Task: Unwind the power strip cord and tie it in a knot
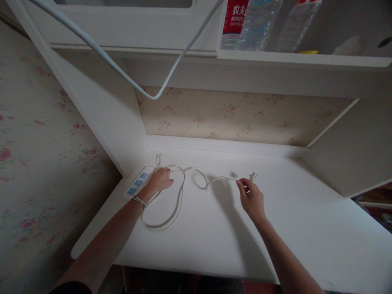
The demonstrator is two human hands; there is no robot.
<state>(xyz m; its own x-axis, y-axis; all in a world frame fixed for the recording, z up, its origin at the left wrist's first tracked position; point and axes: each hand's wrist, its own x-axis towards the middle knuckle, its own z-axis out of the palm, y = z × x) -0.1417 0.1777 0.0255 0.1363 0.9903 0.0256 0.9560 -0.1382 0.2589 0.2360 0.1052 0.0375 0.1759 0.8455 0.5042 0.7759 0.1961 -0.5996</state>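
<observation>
Cord (225, 177) pinched in my right hand (251, 199), left hand (162, 179) by power strip (137, 183), grip unclear to me, bottle (234, 20) reading "NONGFU" above

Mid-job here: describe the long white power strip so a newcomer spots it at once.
Find the broad white desktop, then its left end, by the tall white side panel. There, next to the person's bare left hand, lies the white bar-shaped power strip. Unlike the thin white cord looping beside it, it shows three blue socket faces in a row.

Floral wallpaper (24, 171), white desk (196, 245), shelf (306, 59)
</observation>
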